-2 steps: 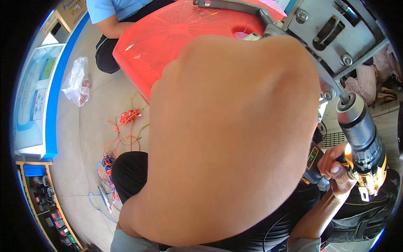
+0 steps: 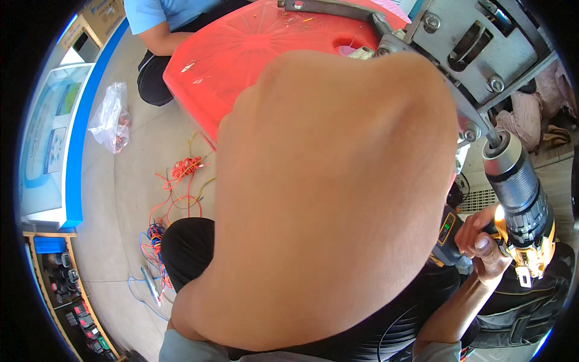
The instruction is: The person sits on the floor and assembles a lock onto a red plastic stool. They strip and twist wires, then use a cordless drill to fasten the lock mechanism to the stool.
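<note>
My left hand (image 2: 335,193) looms very large in the middle, its back toward me. Its fingers are hidden, so whether it holds anything does not show. At the right, my right hand (image 2: 485,247) is wrapped round the grip of a yellow and black cordless drill (image 2: 518,193). The drill points up, its lamp lit, with a small green display (image 2: 446,227) on the part beside the hand. From its chuck a shaft meets the lower corner of a metal machine frame (image 2: 434,51) with bolts and slots. A grey metal lever (image 2: 338,9) reaches left from that frame.
A red plastic table (image 2: 211,78) stands behind my left hand, with another person's arm (image 2: 161,41) at its far left. Tangled red wires (image 2: 186,169) and a plastic bag (image 2: 111,117) lie on the floor. A tool shelf (image 2: 72,289) is at lower left.
</note>
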Demonstrator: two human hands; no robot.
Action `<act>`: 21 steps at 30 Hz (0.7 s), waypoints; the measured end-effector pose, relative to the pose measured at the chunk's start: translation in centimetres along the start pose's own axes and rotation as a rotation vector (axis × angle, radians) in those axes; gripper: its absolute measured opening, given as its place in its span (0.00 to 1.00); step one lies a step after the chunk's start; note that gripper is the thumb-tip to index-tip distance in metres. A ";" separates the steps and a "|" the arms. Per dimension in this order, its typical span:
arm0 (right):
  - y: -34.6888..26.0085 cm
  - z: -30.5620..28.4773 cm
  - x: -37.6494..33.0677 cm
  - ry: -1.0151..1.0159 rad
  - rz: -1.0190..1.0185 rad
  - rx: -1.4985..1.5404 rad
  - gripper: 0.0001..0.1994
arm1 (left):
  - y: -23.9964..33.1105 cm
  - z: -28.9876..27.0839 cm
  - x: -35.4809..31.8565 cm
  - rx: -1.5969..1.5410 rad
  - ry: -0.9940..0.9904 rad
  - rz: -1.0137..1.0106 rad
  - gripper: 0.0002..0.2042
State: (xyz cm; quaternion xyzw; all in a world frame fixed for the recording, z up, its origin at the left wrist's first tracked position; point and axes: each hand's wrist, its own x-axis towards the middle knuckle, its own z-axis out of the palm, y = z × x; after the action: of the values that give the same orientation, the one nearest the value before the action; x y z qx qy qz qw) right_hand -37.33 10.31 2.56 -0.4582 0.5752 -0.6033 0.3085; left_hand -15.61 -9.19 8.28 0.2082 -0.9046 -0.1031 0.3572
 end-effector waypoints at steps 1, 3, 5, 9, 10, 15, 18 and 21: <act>0.1 0.0 0.0 -0.007 0.016 0.022 0.17 | 0.1 0.0 -0.1 0.003 -0.002 0.001 0.10; 0.2 0.0 0.0 0.000 0.017 0.030 0.17 | 0.1 0.1 -0.2 0.008 -0.004 0.000 0.10; 0.4 0.3 0.1 0.005 0.019 0.010 0.17 | 0.0 0.2 -0.1 0.016 -0.002 0.009 0.11; 0.9 0.4 0.0 0.036 0.013 0.035 0.18 | -0.1 0.1 0.3 0.042 -0.003 0.003 0.11; 0.9 0.2 -0.1 0.020 0.039 0.023 0.18 | -0.2 0.1 0.4 0.042 0.001 0.002 0.11; 0.0 -1.8 -1.1 0.021 -0.068 -0.535 0.15 | -0.3 -0.3 0.9 0.073 -0.010 0.011 0.11; -0.7 -1.9 -1.5 -0.030 -0.091 -0.821 0.14 | -0.8 -1.2 0.8 0.114 -0.026 0.022 0.11; -0.7 -0.5 -1.4 -0.068 -0.054 -0.783 0.15 | -2.1 -4.4 0.1 0.124 -0.048 0.087 0.11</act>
State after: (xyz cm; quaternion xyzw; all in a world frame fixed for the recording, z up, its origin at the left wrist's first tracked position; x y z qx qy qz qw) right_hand -37.12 11.94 3.03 -0.5761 0.7390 -0.3303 0.1133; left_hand -12.04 -11.26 10.81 0.1877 -0.9258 -0.0364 0.3261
